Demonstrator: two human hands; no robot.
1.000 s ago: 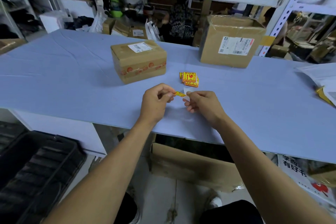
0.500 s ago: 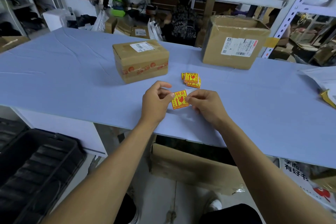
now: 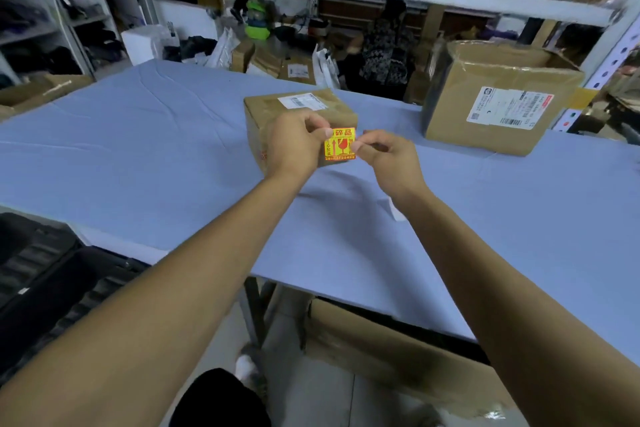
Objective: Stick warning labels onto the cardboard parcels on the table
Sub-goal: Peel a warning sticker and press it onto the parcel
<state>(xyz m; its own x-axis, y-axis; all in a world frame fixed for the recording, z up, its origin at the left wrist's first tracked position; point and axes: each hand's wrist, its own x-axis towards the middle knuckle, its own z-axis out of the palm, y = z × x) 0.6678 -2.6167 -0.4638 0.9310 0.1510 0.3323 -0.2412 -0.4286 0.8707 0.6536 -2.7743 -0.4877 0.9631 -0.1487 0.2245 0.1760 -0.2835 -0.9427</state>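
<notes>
Yellow-and-red square warning sticker [image 3: 340,144], pinched between left hand [image 3: 294,146] and right hand [image 3: 389,158], faces small brown cardboard parcel [image 3: 298,114] at twelve o'clock.

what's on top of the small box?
A white shipping label lies on the small box. The hands, left hand and right hand, and the yellow sticker hide its front face.
</notes>
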